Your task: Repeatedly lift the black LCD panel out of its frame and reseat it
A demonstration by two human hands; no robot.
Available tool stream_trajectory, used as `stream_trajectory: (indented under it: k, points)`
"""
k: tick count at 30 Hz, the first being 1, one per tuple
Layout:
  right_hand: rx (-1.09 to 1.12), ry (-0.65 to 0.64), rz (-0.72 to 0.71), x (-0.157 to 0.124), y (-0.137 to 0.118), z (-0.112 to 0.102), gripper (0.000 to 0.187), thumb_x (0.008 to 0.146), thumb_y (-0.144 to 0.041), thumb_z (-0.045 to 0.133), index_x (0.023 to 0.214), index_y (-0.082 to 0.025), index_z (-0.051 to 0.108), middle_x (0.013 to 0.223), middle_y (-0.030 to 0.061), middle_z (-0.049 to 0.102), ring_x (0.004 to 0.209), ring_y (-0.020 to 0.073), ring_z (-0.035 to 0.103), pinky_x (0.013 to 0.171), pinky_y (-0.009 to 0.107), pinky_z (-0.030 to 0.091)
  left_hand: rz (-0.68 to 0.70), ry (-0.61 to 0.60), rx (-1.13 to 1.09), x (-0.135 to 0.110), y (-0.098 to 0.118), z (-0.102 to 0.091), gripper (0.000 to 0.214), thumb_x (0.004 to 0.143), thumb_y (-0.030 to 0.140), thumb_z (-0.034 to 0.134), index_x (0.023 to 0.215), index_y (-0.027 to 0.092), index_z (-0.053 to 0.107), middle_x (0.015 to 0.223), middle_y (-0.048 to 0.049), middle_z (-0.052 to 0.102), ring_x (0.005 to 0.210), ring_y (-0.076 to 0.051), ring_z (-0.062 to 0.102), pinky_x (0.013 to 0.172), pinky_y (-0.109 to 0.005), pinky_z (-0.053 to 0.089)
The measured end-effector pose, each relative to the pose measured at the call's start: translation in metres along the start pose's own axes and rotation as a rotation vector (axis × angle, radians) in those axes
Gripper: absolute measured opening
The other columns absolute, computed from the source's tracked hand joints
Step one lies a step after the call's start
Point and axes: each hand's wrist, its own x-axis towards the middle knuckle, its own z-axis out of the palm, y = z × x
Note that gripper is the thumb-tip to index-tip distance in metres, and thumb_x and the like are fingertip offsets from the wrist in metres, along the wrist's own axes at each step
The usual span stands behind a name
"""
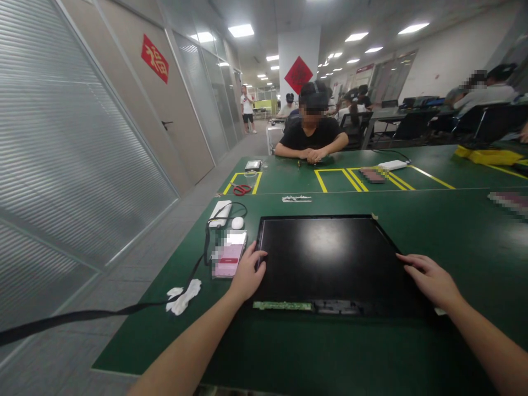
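A large black display panel (325,258) with a dark frame lies flat on the green table in front of me. A green circuit board strip (282,306) runs along the left part of its near edge. My left hand (249,268) grips the panel's left edge, thumb and fingers over the frame. On the opposite side, my right hand (431,278) holds the right edge with its fingertips on the rim; the undersides of both hands are hidden. Small pale tabs stick out at the far right corner and near the right wrist.
Left of the panel are a phone (230,256), a white earbud case (237,223), a white power bank (220,213), a black strap (198,269) and crumpled white tissue (183,297). Red scissors (242,190) and white strips (297,198) lie farther back. A person (311,132) sits across the table (173,346).
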Motion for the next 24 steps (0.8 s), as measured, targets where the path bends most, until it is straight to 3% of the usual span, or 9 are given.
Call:
stream_trajectory:
  k: [16,24]
  points:
    - [-0.018,-0.022,0.032,-0.007,-0.013,-0.006,0.045,0.076,-0.048,0.050,0.106,-0.027,0.076,0.120,0.0082,0.069,0.108,0.0322,0.063,0.093,0.046,0.050,-0.020,0.007,-0.034,-0.001,0.003,-0.001,0.023,0.088,0.013,0.057,0.105,0.021,0.069,0.153,-0.0146,0.051,0.145,-0.033,0.045,0.120,-0.053,0.036]
    - [-0.010,-0.029,0.028,-0.008,-0.013,-0.004,0.045,0.074,-0.048,0.053,0.106,-0.027,0.076,0.121,0.0080,0.068,0.105,0.0302,0.063,0.091,0.044,0.050,-0.021,-0.027,-0.003,-0.001,0.002,-0.001,0.028,0.090,0.013,0.055,0.115,0.020,0.065,0.153,-0.0159,0.050,0.149,-0.034,0.039,0.121,-0.055,0.033]
